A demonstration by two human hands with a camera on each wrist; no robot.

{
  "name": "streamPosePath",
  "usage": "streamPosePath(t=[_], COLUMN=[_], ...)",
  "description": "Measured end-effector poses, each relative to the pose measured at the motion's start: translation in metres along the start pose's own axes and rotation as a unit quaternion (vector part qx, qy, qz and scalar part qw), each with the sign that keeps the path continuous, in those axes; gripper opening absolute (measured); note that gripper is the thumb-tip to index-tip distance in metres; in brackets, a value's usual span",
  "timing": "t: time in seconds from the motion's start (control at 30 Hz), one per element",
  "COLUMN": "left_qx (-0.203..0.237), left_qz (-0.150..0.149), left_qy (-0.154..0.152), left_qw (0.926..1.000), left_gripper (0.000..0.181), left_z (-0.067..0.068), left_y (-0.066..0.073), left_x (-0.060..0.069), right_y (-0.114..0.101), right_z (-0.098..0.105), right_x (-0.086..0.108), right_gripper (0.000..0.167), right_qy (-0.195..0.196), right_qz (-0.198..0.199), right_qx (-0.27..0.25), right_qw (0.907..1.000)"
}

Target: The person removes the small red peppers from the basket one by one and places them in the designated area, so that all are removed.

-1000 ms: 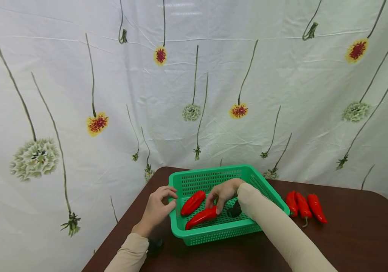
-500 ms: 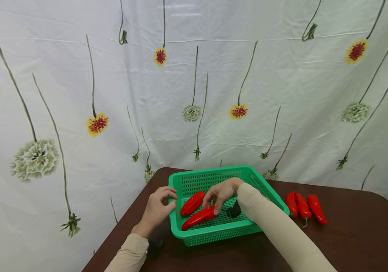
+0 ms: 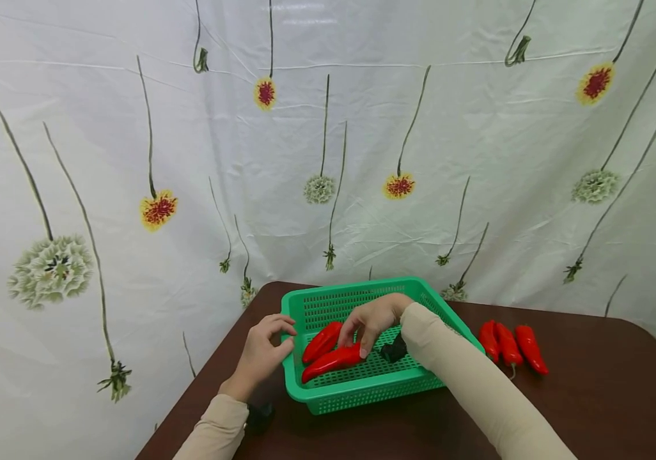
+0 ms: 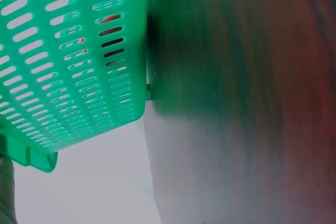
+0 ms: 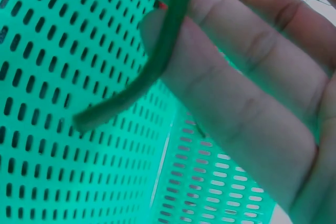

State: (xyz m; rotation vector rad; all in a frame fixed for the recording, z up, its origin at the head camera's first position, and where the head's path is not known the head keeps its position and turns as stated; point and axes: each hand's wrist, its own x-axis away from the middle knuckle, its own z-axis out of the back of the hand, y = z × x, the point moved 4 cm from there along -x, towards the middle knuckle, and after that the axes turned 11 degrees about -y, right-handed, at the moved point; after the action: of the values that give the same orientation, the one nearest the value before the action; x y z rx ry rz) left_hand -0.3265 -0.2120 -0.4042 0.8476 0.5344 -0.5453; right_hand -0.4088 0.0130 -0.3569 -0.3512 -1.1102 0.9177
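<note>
My right hand [image 3: 375, 318] is inside the green basket [image 3: 374, 385] and pinches a long red pepper [image 3: 330, 363] near its stem end. The pepper's green stem [image 5: 163, 51] curves past the fingers in the right wrist view. Behind it a second red pepper [image 3: 322, 342] lies on the basket floor. At the basket's left rim is my left hand [image 3: 261, 348], its fingers loosely bent and its thumb apart from them. The fingertips are at the rim; how firmly they touch it cannot be made out. In the left wrist view the basket's slotted wall [image 4: 79, 66] fills the upper left.
Several red peppers [image 3: 529, 348] lie on the dark brown table [image 3: 604, 383] to the right of the basket. Close behind the table hangs a white curtain [image 3: 282, 243] with printed flowers. A black wrist camera [image 3: 394, 349] sits under my right wrist.
My right hand has moved slightly left with the pepper it pinches, bringing it close to the other pepper in the basket. My left hand stays by the rim.
</note>
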Motion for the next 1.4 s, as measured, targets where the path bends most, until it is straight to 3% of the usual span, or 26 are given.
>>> streamPosePath(t=[0.33,0.63,1.03,1.4], left_qx=[-0.014,0.001,0.001,-0.004], left_qz=[-0.006,0.004,-0.001,0.000], left_qy=[0.004,0.003,0.007,0.003], left_qw=[0.9999,1.0000,1.0000,1.0000], left_gripper=[0.022,0.017,0.023,0.014], left_z=[0.003,0.000,-0.002,-0.003], left_y=[0.000,-0.003,-0.003,-0.001], left_x=[-0.004,0.001,0.001,0.000], right_y=[-0.013,-0.016,-0.022,-0.021], right_z=[0.007,0.005,0.002,-0.004], right_x=[0.024,0.034,0.050,0.068], right_gripper=[0.041,0.041,0.038,0.042], right_qy=[0.038,0.069,0.106,0.138], right_qz=[0.011,0.031,0.081,0.070], right_qx=[0.003,0.003,0.011,-0.045], right_qw=[0.9992,0.9971,0.9910,0.9869])
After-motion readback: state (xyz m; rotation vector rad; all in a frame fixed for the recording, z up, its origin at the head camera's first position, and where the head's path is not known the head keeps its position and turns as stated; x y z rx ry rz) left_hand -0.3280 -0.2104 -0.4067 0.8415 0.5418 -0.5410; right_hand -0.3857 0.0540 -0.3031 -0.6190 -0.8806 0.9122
